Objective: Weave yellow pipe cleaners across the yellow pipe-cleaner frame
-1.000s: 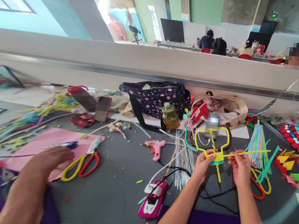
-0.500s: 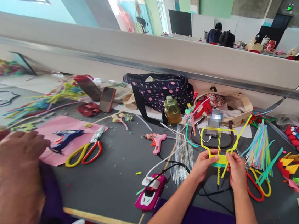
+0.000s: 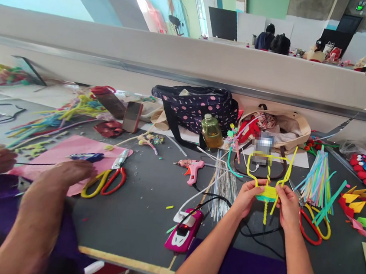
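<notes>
The left hand (image 3: pixel 247 199) pinches the yellow pipe-cleaner frame (image 3: pixel 269 192) above the worktop (image 3: pixel 134 228); the right hand (image 3: pixel 289 205) grips its other side, where the loose strand (image 3: pixel 295 155), stretched sideways a second ago, now slants upright, seemingly drawn in against it.

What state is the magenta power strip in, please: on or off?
On, apparently: a red light glows on the magenta power strip.

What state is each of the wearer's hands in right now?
Left hand: closed, holding the yellow frame by its left side.
Right hand: closed, pinching the same yellow frame at its right side.
</notes>
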A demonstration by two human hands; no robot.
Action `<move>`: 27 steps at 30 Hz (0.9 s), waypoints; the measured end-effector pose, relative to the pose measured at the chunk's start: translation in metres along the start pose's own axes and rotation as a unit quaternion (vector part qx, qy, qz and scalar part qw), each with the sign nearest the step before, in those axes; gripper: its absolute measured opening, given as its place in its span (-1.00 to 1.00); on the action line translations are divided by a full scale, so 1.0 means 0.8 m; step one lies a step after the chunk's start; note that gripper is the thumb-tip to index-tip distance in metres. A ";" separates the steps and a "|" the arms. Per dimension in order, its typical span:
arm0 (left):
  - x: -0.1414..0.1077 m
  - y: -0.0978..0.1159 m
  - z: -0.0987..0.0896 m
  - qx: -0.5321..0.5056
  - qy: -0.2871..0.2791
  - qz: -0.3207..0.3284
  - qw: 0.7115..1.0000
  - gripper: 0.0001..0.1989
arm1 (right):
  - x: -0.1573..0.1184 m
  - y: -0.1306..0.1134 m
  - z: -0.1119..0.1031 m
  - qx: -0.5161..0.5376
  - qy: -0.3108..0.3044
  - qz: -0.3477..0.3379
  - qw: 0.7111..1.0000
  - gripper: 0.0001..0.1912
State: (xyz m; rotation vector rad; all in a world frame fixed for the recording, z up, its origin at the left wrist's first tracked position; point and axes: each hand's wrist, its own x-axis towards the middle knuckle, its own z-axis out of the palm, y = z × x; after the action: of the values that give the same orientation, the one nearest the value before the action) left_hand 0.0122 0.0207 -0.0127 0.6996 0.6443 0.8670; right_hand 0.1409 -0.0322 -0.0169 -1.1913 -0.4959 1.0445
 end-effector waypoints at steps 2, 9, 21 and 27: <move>0.001 0.003 -0.003 -0.011 -0.008 -0.007 1.000 -0.64 | -0.001 -0.001 0.000 0.009 -0.001 0.000 1.000 -0.66; 0.002 0.014 -0.009 -0.019 -0.007 -0.003 1.000 -0.59 | -0.004 -0.006 -0.002 -0.023 -0.023 0.013 0.999 -0.68; 0.005 0.011 -0.016 -0.008 -0.039 0.003 0.999 -0.56 | 0.000 -0.005 -0.006 -0.001 -0.019 0.015 1.000 -0.67; 0.004 0.012 -0.016 0.003 -0.046 0.020 0.999 -0.60 | -0.002 -0.007 -0.007 -0.012 -0.051 0.055 0.997 -0.68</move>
State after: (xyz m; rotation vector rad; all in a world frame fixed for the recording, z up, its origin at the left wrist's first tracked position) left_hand 0.0002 0.0314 -0.0141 0.7559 0.5538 0.8645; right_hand 0.1469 -0.0367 -0.0133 -1.2007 -0.5279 1.2006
